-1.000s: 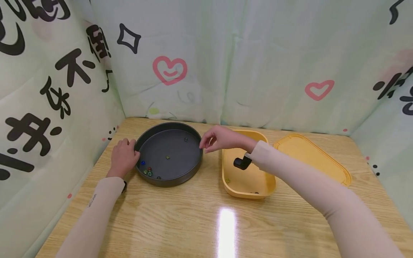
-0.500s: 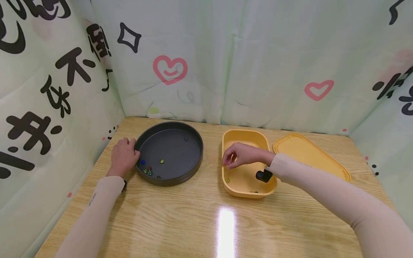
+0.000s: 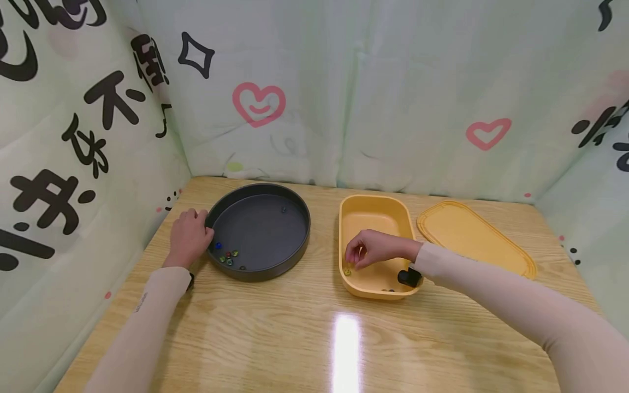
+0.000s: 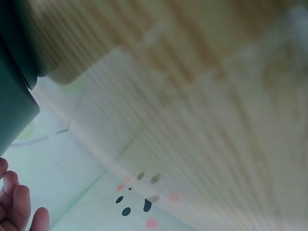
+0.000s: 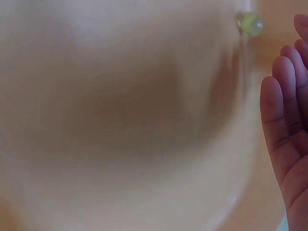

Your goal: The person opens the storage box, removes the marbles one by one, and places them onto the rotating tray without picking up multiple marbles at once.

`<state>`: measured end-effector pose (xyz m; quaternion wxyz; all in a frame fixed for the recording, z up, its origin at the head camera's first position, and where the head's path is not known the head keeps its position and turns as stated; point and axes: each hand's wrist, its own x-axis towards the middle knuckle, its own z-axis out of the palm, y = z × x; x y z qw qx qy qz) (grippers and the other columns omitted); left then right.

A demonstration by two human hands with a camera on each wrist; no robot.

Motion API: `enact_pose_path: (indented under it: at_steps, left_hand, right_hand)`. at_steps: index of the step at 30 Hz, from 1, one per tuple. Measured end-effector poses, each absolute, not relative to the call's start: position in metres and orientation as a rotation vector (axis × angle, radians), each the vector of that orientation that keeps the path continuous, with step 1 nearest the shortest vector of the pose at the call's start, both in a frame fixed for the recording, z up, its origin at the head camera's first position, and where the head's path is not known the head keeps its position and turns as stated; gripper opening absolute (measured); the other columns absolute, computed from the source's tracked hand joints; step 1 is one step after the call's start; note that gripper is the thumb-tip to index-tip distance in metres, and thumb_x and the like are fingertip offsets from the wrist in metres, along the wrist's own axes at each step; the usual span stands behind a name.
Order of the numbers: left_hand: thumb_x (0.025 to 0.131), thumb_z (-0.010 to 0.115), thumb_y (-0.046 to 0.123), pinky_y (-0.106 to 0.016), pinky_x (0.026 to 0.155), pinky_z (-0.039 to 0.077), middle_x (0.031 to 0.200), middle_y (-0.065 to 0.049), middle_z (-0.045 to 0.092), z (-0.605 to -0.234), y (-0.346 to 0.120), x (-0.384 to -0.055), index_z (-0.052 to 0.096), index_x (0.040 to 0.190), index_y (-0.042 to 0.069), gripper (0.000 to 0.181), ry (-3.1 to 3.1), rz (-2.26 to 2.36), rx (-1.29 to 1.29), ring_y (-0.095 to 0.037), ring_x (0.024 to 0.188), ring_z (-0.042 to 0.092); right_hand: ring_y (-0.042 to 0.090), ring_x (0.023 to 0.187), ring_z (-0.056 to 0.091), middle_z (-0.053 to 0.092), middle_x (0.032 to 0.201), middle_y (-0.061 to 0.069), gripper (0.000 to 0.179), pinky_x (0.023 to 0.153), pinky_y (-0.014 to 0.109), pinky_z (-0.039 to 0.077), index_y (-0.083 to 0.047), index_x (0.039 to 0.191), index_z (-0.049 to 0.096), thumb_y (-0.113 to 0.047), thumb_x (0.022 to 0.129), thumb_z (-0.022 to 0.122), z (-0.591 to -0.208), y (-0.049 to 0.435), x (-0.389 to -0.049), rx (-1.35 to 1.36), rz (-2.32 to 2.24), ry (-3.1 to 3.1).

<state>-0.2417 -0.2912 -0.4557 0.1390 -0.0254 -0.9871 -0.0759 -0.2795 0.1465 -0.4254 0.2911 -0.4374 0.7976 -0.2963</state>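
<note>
My left hand [image 3: 189,237] holds the left rim of a round dark pan [image 3: 265,275], thumb against the edge; its fingers show at the corner of the left wrist view. Several small glass marbles lie in the pan, most grouped at its lower left, including a blue marble [image 3: 218,245] and a yellowish marble [image 3: 234,252]. My right hand [image 3: 371,248] is inside the yellow box [image 3: 378,296], fingers bent down close to a yellow-green marble [image 3: 346,272]. In the right wrist view that yellow-green marble [image 5: 250,24] sits apart from the fingertips.
Darker marbles [image 3: 391,291] lie near the box's front wall. Right of the box a yellow lid [image 3: 476,240] lies flat on the wooden table [image 3: 275,338]. Printed curtains [image 3: 408,98] stand behind and at both sides.
My right hand has moved from beside the pan rightward and down into the yellow box. The yellowish marble has rolled left across the pan to the group. My left hand stays in place.
</note>
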Motion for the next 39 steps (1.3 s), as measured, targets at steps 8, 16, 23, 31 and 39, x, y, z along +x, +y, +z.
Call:
enact_pose_path:
  at_steps: [8, 16, 23, 31, 39]
  left_hand:
    - [0.083, 0.049, 0.011, -0.049, 0.071, 0.040, 0.092, -0.022, 0.050, -0.454, -0.288, -0.240, 0.053, 0.108, -0.004, 0.029, -2.872, -0.240, -0.060, -0.035, 0.081, 0.045]
    - [0.083, 0.049, 0.011, -0.048, 0.068, 0.039, 0.090, -0.021, 0.050, -0.457, -0.290, -0.241, 0.053, 0.105, -0.003, 0.027, -2.834, -0.229, -0.076, -0.035, 0.079, 0.045]
    - [0.083, 0.048, 0.011, -0.048, 0.069, 0.039, 0.090, -0.022, 0.050, -0.457, -0.290, -0.242, 0.053, 0.105, -0.004, 0.027, -2.838, -0.225, -0.078, -0.035, 0.079, 0.045]
    - [0.082, 0.049, 0.012, -0.048, 0.069, 0.039, 0.090, -0.021, 0.049, -0.457, -0.291, -0.242, 0.053, 0.105, -0.004, 0.027, -2.832, -0.226, -0.083, -0.035, 0.079, 0.044]
    - [0.082, 0.048, 0.012, -0.047, 0.068, 0.038, 0.089, -0.021, 0.049, -0.458, -0.291, -0.243, 0.053, 0.104, -0.003, 0.027, -2.826, -0.226, -0.089, -0.034, 0.078, 0.044]
  right_hand:
    - [0.001, 0.072, 0.058, 0.069, 0.081, 0.006, 0.012, 0.069, 0.021, 0.051, -0.004, 0.087, 0.070, -0.005, 0.076, 0.074, -0.434, 0.143, -0.279, -1.186, -0.769, 2.128]
    - [0.007, 0.074, 0.060, 0.070, 0.083, 0.009, 0.013, 0.069, 0.022, 0.052, -0.001, 0.088, 0.070, -0.005, 0.076, 0.075, -0.441, 0.143, -0.279, -1.197, -0.798, 2.118]
    - [0.009, 0.075, 0.061, 0.070, 0.084, 0.008, 0.013, 0.070, 0.022, 0.053, -0.003, 0.086, 0.071, -0.005, 0.075, 0.076, -0.442, 0.142, -0.280, -1.198, -0.807, 2.126]
    - [0.008, 0.072, 0.059, 0.070, 0.081, 0.005, 0.012, 0.069, 0.021, 0.052, -0.005, 0.084, 0.072, -0.005, 0.073, 0.077, -0.448, 0.141, -0.278, -1.186, -0.791, 2.145]
    - [0.003, 0.067, 0.055, 0.068, 0.079, 0.003, 0.013, 0.065, 0.019, 0.049, -0.006, 0.081, 0.072, -0.007, 0.071, 0.079, -0.453, 0.139, -0.278, -1.185, -0.779, 2.156]
